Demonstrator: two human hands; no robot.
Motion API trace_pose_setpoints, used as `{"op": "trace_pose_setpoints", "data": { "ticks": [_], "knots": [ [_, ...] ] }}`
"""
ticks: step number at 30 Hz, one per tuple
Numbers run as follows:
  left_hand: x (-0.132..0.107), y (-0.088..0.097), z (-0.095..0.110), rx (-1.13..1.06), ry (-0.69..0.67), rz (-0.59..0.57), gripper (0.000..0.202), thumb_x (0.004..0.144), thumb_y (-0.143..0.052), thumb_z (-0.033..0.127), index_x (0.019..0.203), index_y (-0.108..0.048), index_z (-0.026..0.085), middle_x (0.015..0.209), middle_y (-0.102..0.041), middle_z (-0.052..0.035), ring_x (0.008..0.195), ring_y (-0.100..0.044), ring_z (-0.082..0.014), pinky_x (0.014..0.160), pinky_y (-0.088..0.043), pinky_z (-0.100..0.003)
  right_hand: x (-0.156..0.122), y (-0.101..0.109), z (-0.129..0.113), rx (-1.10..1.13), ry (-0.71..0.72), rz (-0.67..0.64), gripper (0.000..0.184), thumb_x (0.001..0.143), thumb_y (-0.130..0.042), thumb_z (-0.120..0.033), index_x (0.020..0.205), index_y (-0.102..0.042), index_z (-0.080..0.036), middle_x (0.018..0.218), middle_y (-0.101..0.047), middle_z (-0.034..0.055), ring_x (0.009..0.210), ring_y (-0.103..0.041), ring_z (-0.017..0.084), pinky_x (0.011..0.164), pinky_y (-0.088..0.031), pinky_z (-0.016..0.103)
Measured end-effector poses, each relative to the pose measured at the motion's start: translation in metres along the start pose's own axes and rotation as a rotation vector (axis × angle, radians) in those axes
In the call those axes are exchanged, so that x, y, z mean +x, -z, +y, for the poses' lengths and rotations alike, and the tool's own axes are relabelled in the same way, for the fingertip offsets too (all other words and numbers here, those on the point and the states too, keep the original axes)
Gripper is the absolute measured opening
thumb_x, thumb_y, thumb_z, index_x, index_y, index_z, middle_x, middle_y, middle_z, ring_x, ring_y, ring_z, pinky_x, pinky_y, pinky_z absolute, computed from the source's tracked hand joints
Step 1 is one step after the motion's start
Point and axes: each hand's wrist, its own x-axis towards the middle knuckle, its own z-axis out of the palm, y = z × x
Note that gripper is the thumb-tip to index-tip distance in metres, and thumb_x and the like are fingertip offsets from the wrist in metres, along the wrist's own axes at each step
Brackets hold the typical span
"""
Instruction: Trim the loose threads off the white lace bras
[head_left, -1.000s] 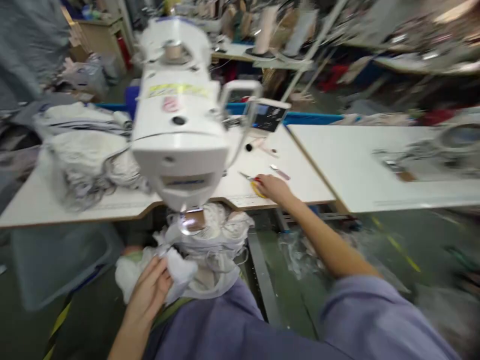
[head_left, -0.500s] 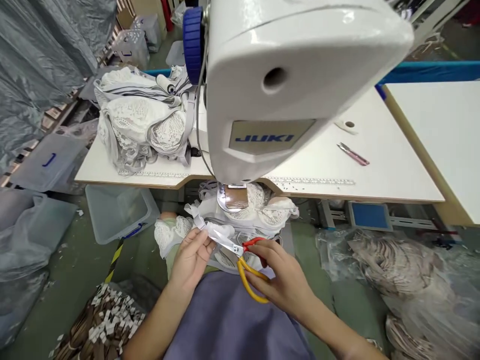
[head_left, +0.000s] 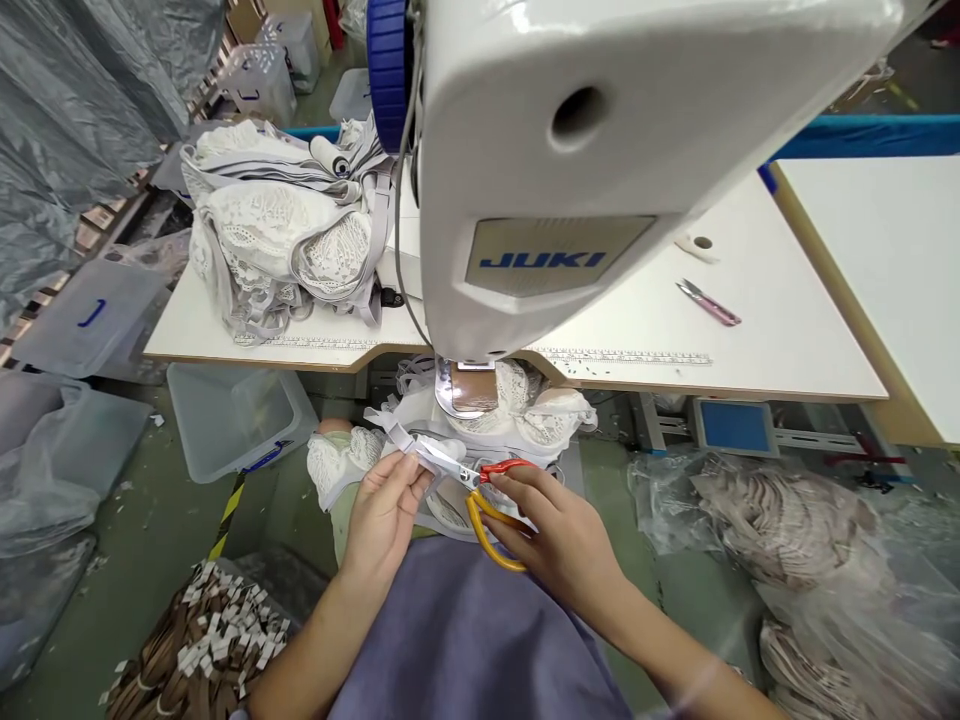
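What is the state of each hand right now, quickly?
Left hand: closed, pinching a pale strap between thumb and fingers.
Right hand: closed around the red and yellow handles of the scissors.

Single head-worn view, facing forward and down; sewing machine (head_left: 525,170) close, lap (head_left: 472,640) below.

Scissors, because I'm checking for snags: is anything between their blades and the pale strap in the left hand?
Nothing visible is. The scissors in the right hand point at the pale strap pinched in the left hand; whether the blades touch it is unclear. The JUKI sewing machine stands beyond both hands.
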Motion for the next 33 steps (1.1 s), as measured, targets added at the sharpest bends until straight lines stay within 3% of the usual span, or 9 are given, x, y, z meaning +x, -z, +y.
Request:
{"op": "trace_pose_setpoints", "data": {
  "ticks": [10,21,33],
  "knots": [
    [0.0,-0.01,-0.013,-0.11,-0.007,0.087,0.023,0.074,-0.09,0.024,0.091,-0.077,0.016,0.095,-0.077,-0.004,0.09,-0.071,-0.0146,0.09,-0.059,-0.029,0.004,0.0,0.001,-0.028,-0.004,-0.037,0.024,0.102,-0.058,-0.031,0.122,-0.061,-0.019,0.113,-0.071,0.0109,0.096,-0.073,0.021,0.076,-0.06,0.03],
    [0.003,-0.012,-0.019,-0.181,0.034,0.074,0.022,0.075,-0.089,0.022,0.09,-0.074,0.017,0.096,-0.077,-0.0029,0.089,-0.072,-0.0145,0.088,-0.057,-0.027,0.005,0.007,0.001,-0.034,-0.019,-0.076,0.023,0.103,-0.054,-0.033,0.12,-0.06,-0.019,0.11,-0.07,0.0106,0.093,-0.073,0.021,0.072,-0.061,0.031],
    [0.008,-0.007,-0.021,-0.163,0.06,0.046,0.022,0.078,-0.087,0.024,0.094,-0.074,0.016,0.099,-0.076,-0.0036,0.093,-0.072,-0.0154,0.091,-0.056,-0.028,0.004,0.001,0.003,-0.039,0.001,-0.045,0.023,0.103,-0.057,-0.032,0.121,-0.06,-0.019,0.109,-0.072,0.0106,0.091,-0.074,0.021,0.071,-0.061,0.03]
  ]
}}
